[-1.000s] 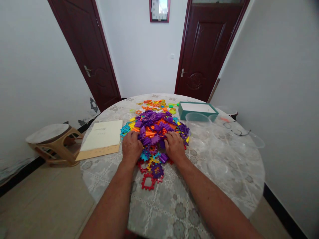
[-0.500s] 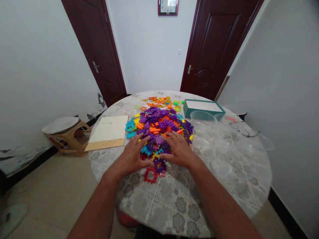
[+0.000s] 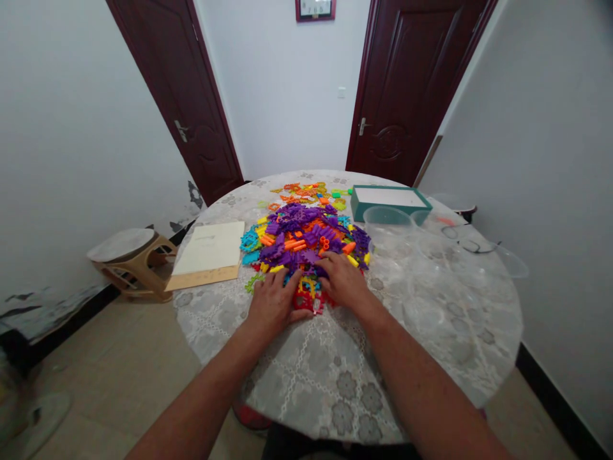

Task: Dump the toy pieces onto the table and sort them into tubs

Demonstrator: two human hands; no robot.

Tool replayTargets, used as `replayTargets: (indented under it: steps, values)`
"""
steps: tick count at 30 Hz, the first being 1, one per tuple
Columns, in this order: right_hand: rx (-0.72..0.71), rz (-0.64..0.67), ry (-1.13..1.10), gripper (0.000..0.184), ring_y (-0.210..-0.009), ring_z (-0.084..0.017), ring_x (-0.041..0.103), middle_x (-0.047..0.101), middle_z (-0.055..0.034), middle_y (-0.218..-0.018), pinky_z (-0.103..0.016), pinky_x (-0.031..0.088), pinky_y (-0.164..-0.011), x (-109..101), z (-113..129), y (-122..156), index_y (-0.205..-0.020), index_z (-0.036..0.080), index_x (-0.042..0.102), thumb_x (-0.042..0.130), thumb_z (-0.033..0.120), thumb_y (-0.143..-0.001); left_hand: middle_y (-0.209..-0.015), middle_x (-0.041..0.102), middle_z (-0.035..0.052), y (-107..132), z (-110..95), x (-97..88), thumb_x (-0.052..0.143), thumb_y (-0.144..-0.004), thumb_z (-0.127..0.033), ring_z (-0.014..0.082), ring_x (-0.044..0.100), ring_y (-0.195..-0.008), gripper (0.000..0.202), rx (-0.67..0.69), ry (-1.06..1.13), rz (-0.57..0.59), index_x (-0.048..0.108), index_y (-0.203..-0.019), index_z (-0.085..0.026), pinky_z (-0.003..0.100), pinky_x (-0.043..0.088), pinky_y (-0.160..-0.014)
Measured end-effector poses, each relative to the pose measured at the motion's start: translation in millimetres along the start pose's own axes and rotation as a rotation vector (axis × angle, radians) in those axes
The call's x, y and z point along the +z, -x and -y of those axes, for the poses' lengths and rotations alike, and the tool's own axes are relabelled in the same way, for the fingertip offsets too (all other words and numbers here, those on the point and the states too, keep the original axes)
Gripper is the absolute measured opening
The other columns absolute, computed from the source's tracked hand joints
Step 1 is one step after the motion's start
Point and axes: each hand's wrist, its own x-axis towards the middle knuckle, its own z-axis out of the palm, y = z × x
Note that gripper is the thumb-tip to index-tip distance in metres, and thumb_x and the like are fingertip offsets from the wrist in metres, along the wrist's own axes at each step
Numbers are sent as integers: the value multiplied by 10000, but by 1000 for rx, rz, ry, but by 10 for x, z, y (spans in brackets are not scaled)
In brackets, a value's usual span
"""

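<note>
A heap of colourful plastic building pieces (image 3: 301,223) lies in the middle of the round table, mostly purple with orange, blue, yellow and red ones. My left hand (image 3: 272,297) rests against the near left side of the heap, fingers apart and thumb stretched to the right. Against the near right side lies my right hand (image 3: 343,278), its fingers spread over the pieces. Between the two hands sit red pieces (image 3: 306,301) and a yellow piece (image 3: 309,286). Neither hand visibly grasps a piece. Parts of the fingertips are hidden among the pieces.
Clear plastic containers (image 3: 390,217) stand on the right of the patterned tablecloth (image 3: 306,377). Behind them is a green box (image 3: 390,203). An open notebook (image 3: 211,249) lies to the left. Orange and yellow pieces (image 3: 306,191) are scattered at the back. A stool (image 3: 136,262) stands left of the table.
The loose purple and red pieces at the near edge have been pushed away from me, closer against the heap. My hands have come down onto the heap's near side.
</note>
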Motion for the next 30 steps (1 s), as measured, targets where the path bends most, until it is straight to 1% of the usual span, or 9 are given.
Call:
replayTargets:
  steps: [4, 6, 9, 11, 14, 19, 24, 27, 30]
  values:
    - [81, -165, -109, 354, -1279, -264, 578, 644, -141, -1346, -444, 469, -1128, 109, -160, -45, -1256, 184, 698, 609, 127, -918, -1210, 654, 156, -222, -65, -45, 844, -764, -561, 360, 629, -1085, 717, 28, -56, -23, 604, -1389, -303, 468, 505, -879]
    - [115, -258, -168, 364, -1280, -260, 585, 657, -147, -1319, -432, 464, -1141, 151, -200, -58, -1294, 162, 672, 579, 138, -943, -1151, 663, 124, -308, -66, -46, 831, -802, -495, 316, 652, -1007, 596, 43, -49, -18, 628, -1329, -305, 410, 504, -816]
    - [149, -349, -215, 408, -1295, -270, 591, 658, -165, -1347, -438, 453, -1159, 177, -222, -75, -1379, 128, 620, 558, 192, -981, -1125, 672, 105, -423, -61, -45, 757, -877, -466, 290, 658, -999, 453, 74, 31, -39, 643, -1270, -272, 381, 509, -792]
    - [168, -361, -221, 420, -1289, -276, 603, 663, -165, -1358, -450, 458, -1155, 183, -219, -81, -1404, 128, 606, 543, 226, -1001, -1127, 681, 104, -494, -63, -39, 701, -926, -415, 289, 649, -1040, 387, 82, 81, -83, 637, -1269, -248, 390, 513, -834]
    - [194, -364, -222, 426, -1286, -275, 612, 667, -159, -1368, -455, 466, -1148, 193, -205, -81, -1419, 145, 599, 535, 255, -1013, -1161, 692, 114, -576, -48, 7, 669, -949, -353, 306, 626, -1091, 379, 70, 109, -166, 623, -1304, -229, 427, 501, -904]
    - [240, -386, -235, 429, -1229, -264, 648, 692, -145, -1324, -445, 499, -1111, 176, -203, -73, -1424, 182, 601, 553, 264, -1006, -1196, 707, 125, -551, 72, 164, 601, -995, -345, 311, 611, -1111, 324, 43, 196, -260, 635, -1291, -217, 467, 479, -964]
    - [256, -417, -230, 386, -1226, -258, 653, 703, -137, -1311, -445, 508, -1100, 95, -216, -78, -1383, 199, 641, 516, 252, -1021, -1177, 717, 114, -460, 151, 216, 571, -1004, -318, 301, 608, -1124, 267, 38, 292, -268, 668, -1233, -222, 478, 472, -992]
    - [220, -395, -216, 398, -1244, -254, 640, 702, -123, -1315, -457, 490, -1126, 72, -214, -79, -1381, 219, 649, 486, 209, -1018, -1164, 727, 109, -455, 146, 193, 581, -993, -314, 300, 616, -1117, 255, 44, 311, -249, 684, -1210, -227, 483, 469, -986]
    - [164, -374, -230, 424, -1265, -235, 628, 706, -102, -1311, -442, 475, -1149, 66, -201, -76, -1358, 225, 666, 439, 149, -1008, -1117, 746, 100, -458, 147, 173, 574, -997, -331, 292, 641, -1087, 244, 88, 321, -240, 696, -1176, -220, 473, 472, -965]
